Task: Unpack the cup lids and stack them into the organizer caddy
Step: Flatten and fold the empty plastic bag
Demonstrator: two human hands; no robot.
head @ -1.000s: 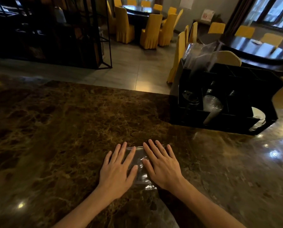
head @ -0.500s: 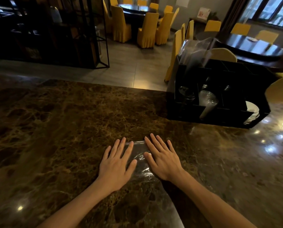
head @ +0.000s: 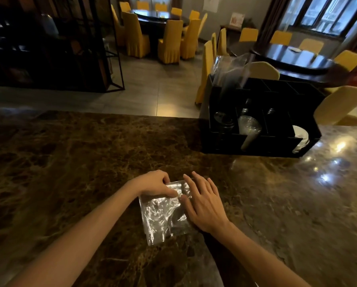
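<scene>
A crinkled clear plastic bag (head: 163, 214) lay flat on the dark brown marble counter (head: 70, 162), well apart from the black organizer caddy (head: 260, 119) and on the near-left side of it. The left hand (head: 154, 184) sat at the bag's far edge, the edge toward the caddy, with its fingers curled under and its thumb laid across the plastic, so it appeared to pinch that edge. The right hand (head: 204, 206) rested on the side of the bag nearer the caddy, its fingers straight and spread, pressing the plastic down onto the counter. Whether any lids remained inside the bag could not be told; it looked flattened.

The caddy stood at the far edge of the counter. Its front face was split into open compartments. In the left front compartment sat a dark stack of lids (head: 223, 121); just right of it a clear plastic cup (head: 249, 129) lay tilted, its mouth up and its base pointing down toward the front. At the caddy's right front corner a stack of white lids (head: 301, 137) showed through a rounded opening. Out of the caddy's back left corner rose another clear plastic sleeve (head: 229, 69), standing upright above the rim.

Behind the caddy stood yellow-covered chairs (head: 169, 40) around dark round tables (head: 293, 56), and to the caddy's far left a black metal shelving frame (head: 103, 48) stood on the tiled floor.
</scene>
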